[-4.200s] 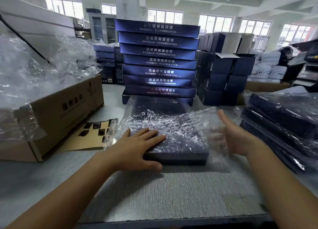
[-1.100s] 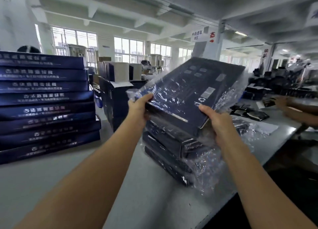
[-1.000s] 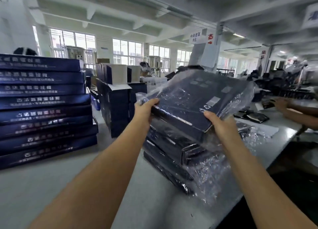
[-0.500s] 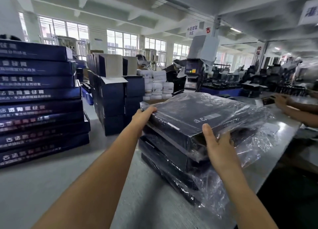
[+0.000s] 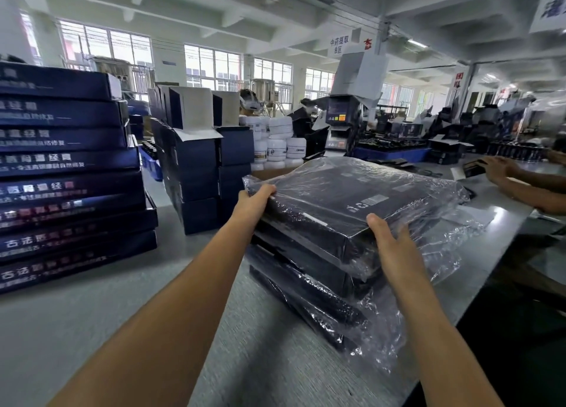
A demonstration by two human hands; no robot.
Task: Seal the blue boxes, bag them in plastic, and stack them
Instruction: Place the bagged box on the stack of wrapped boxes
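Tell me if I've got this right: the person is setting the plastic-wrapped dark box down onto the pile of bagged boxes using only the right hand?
Not quite. Both hands are on it: the head view shows the left hand holding the far left corner of the wrapped box and the right hand at its near corner. The rest stands: the box is in plastic and is on top of the pile of bagged boxes.

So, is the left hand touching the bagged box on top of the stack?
Touching. The head view shows the left hand curled over the far-left corner of the bagged box, pressing on its plastic, with no gap visible between them.
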